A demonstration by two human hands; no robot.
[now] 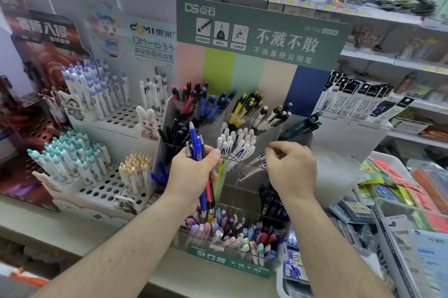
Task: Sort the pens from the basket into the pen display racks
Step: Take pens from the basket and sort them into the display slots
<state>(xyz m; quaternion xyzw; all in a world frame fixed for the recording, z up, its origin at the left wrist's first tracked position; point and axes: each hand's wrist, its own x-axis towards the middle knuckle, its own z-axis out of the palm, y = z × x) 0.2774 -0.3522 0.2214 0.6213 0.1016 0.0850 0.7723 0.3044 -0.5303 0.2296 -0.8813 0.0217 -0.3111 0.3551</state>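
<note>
A: Which step is in hand?

B: Placing, it would seem; a bundle of pens (201, 167), blue and red among them, is clamped upright in the curled fingers of the left hand (191, 176), just in front of the clear acrylic rack (242, 128); the basket cannot be made out.

A: And the right hand (291, 169)?

B: It is held at the compartment of white pens (236, 145); its fingertips are drawn together, seemingly pinching one white pen by its end, though this cannot be told for certain.

A: What is called for next?

B: Probably that pen is to be released into its compartment; then one pen is to be drawn from the bundle and matched by colour.
</note>
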